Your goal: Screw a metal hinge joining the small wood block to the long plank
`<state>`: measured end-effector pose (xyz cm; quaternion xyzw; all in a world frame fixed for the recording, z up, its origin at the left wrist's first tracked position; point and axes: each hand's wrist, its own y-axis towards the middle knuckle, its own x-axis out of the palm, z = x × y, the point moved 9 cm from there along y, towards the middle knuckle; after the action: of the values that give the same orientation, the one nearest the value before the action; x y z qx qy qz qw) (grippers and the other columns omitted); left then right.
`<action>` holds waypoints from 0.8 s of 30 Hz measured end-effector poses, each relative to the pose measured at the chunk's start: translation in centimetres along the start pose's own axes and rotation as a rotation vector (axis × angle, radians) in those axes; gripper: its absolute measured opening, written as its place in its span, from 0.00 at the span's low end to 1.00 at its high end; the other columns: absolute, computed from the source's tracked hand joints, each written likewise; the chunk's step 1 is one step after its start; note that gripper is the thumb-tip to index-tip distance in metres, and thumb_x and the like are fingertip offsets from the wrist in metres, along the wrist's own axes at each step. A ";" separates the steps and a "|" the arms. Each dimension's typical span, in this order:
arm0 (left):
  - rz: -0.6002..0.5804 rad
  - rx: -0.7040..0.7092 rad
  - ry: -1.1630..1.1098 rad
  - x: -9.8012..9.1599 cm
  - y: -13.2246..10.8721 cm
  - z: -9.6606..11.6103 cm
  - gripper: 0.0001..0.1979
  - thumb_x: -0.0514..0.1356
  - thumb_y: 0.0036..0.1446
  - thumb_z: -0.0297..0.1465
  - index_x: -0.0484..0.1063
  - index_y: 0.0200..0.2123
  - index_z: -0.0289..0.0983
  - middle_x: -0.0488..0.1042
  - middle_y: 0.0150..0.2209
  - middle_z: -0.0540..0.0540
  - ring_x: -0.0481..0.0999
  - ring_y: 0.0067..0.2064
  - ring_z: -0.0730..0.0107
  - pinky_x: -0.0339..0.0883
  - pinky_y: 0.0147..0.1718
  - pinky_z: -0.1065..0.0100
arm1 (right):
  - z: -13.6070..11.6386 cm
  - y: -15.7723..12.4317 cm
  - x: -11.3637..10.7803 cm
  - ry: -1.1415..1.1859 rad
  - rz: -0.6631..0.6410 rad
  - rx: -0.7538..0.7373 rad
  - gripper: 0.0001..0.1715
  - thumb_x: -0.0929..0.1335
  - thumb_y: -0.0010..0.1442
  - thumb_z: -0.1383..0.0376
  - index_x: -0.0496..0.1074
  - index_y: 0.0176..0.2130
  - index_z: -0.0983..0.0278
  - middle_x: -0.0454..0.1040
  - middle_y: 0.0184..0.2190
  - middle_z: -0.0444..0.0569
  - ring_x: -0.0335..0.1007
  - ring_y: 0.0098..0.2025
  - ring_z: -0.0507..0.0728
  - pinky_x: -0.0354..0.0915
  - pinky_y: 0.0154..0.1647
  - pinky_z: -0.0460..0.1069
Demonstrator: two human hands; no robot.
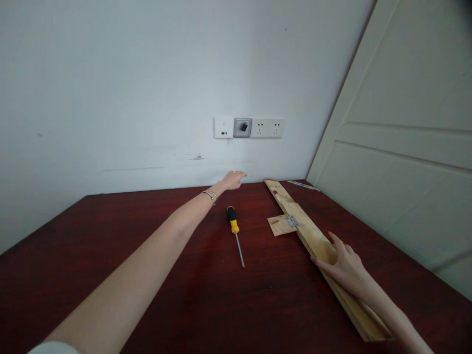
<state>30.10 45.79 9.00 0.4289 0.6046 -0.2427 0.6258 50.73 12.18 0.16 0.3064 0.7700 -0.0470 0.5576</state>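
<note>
My left hand reaches over the far part of the table, close to the wall, holding nothing, its fingers stretched out. Below it lies a screwdriver with a black and yellow handle, its metal shaft pointing toward me. On the right, my right hand spans a long wooden board, thumb at the left edge and fingers at the other side. A small square wooden piece sits against the board's left side, joined there by a metal hinge. The board seems to be layered lengthwise.
The dark red table meets a white wall at its back edge. Wall sockets are set above it. A white panelled door rises along the right side. A thin printed strip lies at the back right corner.
</note>
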 end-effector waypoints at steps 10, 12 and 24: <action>0.071 -0.404 -0.133 1.0 -13.6 -11.1 0.23 0.52 0.55 0.23 0.64 0.56 0.33 0.66 0.57 0.43 0.66 0.57 0.66 0.56 0.58 0.69 | -17.5 0.5 -2.4 0.249 -0.140 -0.270 0.25 0.62 0.58 0.56 0.71 0.48 0.68 0.76 0.32 0.52 0.73 0.33 0.58 0.66 0.37 0.50; 0.090 -0.482 -0.160 1.6 -16.5 -12.5 0.23 0.52 0.55 0.23 0.64 0.55 0.32 0.67 0.57 0.42 0.67 0.57 0.66 0.57 0.58 0.68 | -22.4 0.5 -0.1 0.165 -0.213 -0.370 0.24 0.62 0.59 0.57 0.72 0.48 0.70 0.77 0.32 0.54 0.74 0.36 0.60 0.65 0.39 0.50; 0.161 -0.637 -0.224 3.2 -27.4 -14.8 0.17 0.53 0.58 0.24 0.67 0.51 0.34 0.70 0.53 0.43 0.70 0.54 0.67 0.61 0.56 0.68 | -28.0 1.0 6.9 -0.106 -0.333 -0.360 0.21 0.65 0.55 0.57 0.74 0.40 0.72 0.77 0.39 0.65 0.75 0.42 0.66 0.65 0.38 0.51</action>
<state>-0.07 44.72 0.68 0.2288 0.5417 -0.0373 0.8080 26.72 27.53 4.76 0.0680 0.7755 -0.0165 0.6275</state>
